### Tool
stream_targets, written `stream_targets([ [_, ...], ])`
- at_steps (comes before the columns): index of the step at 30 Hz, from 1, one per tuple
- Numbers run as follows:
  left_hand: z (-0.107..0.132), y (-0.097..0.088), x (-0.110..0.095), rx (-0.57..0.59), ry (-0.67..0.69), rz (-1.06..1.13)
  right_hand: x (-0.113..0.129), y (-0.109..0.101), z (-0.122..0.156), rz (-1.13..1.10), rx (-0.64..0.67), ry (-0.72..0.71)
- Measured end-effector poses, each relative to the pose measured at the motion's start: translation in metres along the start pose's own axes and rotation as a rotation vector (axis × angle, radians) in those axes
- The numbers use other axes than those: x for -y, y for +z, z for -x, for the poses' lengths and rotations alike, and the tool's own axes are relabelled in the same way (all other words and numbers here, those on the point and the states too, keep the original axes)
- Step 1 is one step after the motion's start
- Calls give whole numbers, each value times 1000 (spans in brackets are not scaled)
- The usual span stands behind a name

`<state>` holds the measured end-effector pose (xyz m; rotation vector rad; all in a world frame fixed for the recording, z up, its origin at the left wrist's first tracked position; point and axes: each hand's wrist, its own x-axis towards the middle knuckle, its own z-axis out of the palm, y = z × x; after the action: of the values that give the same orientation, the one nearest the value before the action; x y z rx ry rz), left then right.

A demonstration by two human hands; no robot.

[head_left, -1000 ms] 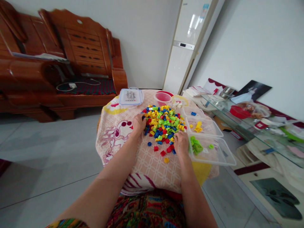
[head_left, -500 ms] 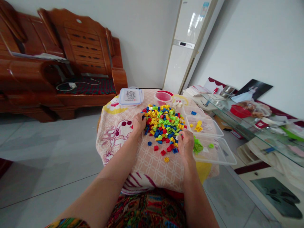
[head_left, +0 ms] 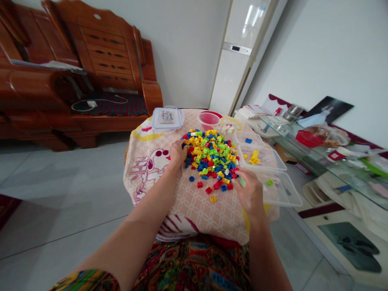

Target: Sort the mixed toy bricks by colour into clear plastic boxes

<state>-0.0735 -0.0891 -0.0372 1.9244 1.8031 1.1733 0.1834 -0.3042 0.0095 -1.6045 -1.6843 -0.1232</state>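
A heap of small toy building bricks [head_left: 209, 155] in yellow, green, blue and red lies on a cloth-covered table. At the heap's left edge, my left hand [head_left: 178, 152] has its fingers curled among the bricks; dark blue shows by the fingertips, but what they grip is hidden. My right hand [head_left: 251, 192] is at the heap's right side, over the left end of the nearest clear tray [head_left: 286, 188]. A pale green brick [head_left: 241, 181] shows between its thumb and fingers. A yellow round piece [head_left: 213, 199] and several red and blue bricks lie loose in front.
Yellow pieces [head_left: 254, 157] lie in the middle clear tray, a blue piece [head_left: 248, 140] in the far one. Behind the heap stand a pink bowl [head_left: 208, 120] and a lidded plastic box [head_left: 166, 118]. White bricks [head_left: 228, 128] sit nearby. A glass-topped cabinet [head_left: 327, 161] borders the right.
My right hand has moved right, from the heap's edge to the near tray, and now covers the green bricks there. My left hand stays at the heap's left edge.
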Motion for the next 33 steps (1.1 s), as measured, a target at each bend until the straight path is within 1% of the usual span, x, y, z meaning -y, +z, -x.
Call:
stream_targets([
  [2,0,1,0,-3,2,-1,13,5,19,26,110,-20],
  [4,0,1,-1,4,-5,-6,19,12,37,66,188,-33],
  [7,1,0,-3,12,-19,-20,15,24,53,96,252,-27],
  [9,1,-1,-4,13,-26,-22,12,36,54,101,259,0],
  [12,1,-2,-4,14,-27,-3,11,60,43,61,222,20],
  [16,1,-3,-4,17,-16,10,21,94,12,-42,172,6],
  [18,1,-3,-3,17,-16,8,27,107,-5,-74,173,-6],
  [20,1,-3,-3,14,-14,5,32,115,-21,-100,163,-22],
  [22,1,-3,-2,14,-13,1,34,118,-32,-123,138,-49],
  [24,1,-3,-2,17,-14,-3,30,116,-37,-141,83,-75],
  [29,1,-1,-1,15,-18,-10,17,109,-28,-140,-149,-69],
  [31,2,0,-1,2,-15,-9,20,109,-22,-128,-174,-119],
  [33,2,0,-1,-8,-11,-8,31,110,-17,-114,-136,-198],
])
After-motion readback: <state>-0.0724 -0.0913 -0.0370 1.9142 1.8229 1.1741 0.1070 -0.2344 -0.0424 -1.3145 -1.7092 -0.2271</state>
